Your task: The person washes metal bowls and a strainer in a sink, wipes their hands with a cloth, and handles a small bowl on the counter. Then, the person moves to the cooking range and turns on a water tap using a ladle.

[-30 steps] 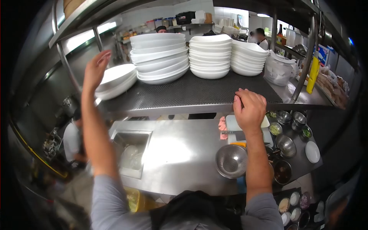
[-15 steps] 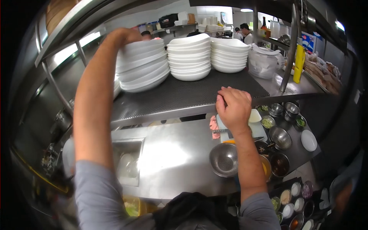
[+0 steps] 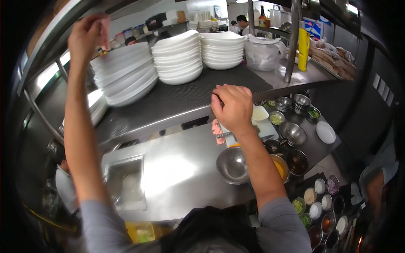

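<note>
My left hand [image 3: 86,36] is raised at the upper left, fingers pinched on a pink cloth [image 3: 104,31]. It is above the leaning stack of white bowls [image 3: 128,78], which is a little blurred. My right hand [image 3: 234,107] rests at the front edge of the shelf [image 3: 185,99], fingers curled and the thumb apart; its fingertips are hidden. Two more stacks of white bowls, a middle one [image 3: 179,61] and a right one [image 3: 222,52], stand on the black mat. Below my right hand lie a cutting board [image 3: 270,128], a knife and another pink cloth [image 3: 217,131].
A metal bowl [image 3: 233,166] sits on the steel counter [image 3: 177,181], with a sink [image 3: 126,183] at its left. Several small bowls of ingredients and a white plate [image 3: 325,132] are to the right. A yellow object [image 3: 303,49] hangs by the shelf post. People are in the background.
My left hand has moved up and left, away from the rim of the left stack, and the pink cloth now shows in it. My right hand stays at the shelf edge. The view has turned right.
</note>
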`<state>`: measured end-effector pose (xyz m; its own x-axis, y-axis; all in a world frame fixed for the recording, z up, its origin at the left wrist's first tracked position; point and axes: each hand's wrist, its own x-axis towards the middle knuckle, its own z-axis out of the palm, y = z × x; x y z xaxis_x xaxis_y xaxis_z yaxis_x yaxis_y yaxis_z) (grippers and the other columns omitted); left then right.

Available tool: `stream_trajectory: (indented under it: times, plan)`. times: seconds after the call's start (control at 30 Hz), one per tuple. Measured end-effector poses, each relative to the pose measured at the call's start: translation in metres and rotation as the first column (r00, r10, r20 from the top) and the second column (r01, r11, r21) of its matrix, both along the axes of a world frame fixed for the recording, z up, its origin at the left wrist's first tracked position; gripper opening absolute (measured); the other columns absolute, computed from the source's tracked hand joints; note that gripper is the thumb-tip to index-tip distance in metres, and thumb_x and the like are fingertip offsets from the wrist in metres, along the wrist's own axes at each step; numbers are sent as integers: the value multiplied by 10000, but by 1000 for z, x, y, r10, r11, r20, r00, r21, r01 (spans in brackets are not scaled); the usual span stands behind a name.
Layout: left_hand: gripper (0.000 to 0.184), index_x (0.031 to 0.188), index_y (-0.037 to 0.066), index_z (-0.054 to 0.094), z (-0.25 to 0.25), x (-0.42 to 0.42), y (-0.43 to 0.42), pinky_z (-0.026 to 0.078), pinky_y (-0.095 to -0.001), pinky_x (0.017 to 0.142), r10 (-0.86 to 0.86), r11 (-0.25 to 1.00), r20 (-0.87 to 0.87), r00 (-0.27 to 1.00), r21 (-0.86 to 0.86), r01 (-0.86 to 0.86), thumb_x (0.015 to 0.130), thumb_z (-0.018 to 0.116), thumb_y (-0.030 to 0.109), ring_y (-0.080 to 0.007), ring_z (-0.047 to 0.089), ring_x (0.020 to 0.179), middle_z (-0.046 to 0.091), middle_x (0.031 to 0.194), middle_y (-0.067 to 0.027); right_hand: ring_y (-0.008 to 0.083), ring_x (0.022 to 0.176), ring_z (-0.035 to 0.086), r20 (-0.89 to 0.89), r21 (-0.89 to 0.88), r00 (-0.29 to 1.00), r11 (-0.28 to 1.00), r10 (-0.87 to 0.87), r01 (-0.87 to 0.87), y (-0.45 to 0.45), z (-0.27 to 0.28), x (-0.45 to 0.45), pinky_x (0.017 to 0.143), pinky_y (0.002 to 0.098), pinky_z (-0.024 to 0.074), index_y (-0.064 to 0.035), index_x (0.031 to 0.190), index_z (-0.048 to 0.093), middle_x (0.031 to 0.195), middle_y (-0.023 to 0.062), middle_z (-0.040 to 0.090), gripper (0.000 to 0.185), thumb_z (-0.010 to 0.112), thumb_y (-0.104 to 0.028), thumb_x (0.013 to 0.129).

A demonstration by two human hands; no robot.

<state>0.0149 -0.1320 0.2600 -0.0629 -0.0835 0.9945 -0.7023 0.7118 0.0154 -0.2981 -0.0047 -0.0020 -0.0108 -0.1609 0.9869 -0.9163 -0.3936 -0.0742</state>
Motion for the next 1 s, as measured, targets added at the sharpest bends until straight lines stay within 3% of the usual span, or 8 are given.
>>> stream_trajectory:
  times: [0.17,0.33,0.47,0.63,0.73,0.8,0.9,1.0]
  plan:
    - [172,1053,42,673,-84,-22,100,480,-240,818,-296,955,39,954,-1,296,898,599,45,-136,625,922,651,1034,-59,273,896,634,70,118,994,989,80,-87,23,3,11,881,389,417,-60,1081,647,949,78,689,303,671,-167,798]
    - [214,929,-1,679,-209,-58,157,486,-275,723,-647,740,171,743,375,558,760,587,-93,-203,604,888,596,1005,-108,229,1302,428,604,103,404,435,687,-895,74,-46,65,1063,368,352,1,1488,256,1358,174,498,693,606,-244,942]
    - [191,956,-6,690,-320,-58,153,485,-265,717,-719,335,-303,625,637,694,804,609,-89,-176,583,935,583,1046,-108,143,1053,563,857,269,350,251,379,-930,84,-140,59,878,270,470,15,1245,498,1108,80,593,375,617,-92,906]
    - [287,1115,27,643,-418,-53,162,490,-265,781,-507,245,-251,825,875,417,851,578,-63,-198,576,1004,585,1072,-104,97,888,558,981,-8,75,427,177,-904,113,-190,51,767,269,473,9,1048,572,929,53,589,220,639,-93,865]
    - [368,1323,83,538,-475,-54,168,524,-309,841,-444,-275,-501,743,865,419,955,543,93,-207,575,1073,555,1255,-115,153,933,581,951,62,223,577,213,-815,122,-201,57,819,309,472,-11,1058,588,965,74,601,247,657,-81,831]
    - [480,1472,118,357,-493,-64,175,487,-384,960,-155,-662,-785,600,533,527,1037,420,311,-268,521,1203,488,1371,-136,278,1100,565,496,397,833,789,245,-469,129,-204,66,928,381,440,-33,1127,592,1140,150,592,344,683,-109,804]
    - [549,1511,125,248,-456,-98,203,386,-431,1074,145,-669,-989,9,-92,738,1048,303,413,-302,437,1292,426,1428,-124,380,1289,429,335,449,883,769,328,-455,144,-208,88,1048,468,345,-69,1218,579,1342,214,490,447,693,-169,798]
    - [547,1502,127,231,-450,-111,206,312,-418,1124,83,-674,-996,29,-35,738,1049,245,434,-284,383,1335,399,1446,-106,382,1378,327,313,593,928,722,201,-356,147,-235,91,1112,526,242,-55,1321,521,1447,208,399,506,636,-192,848]
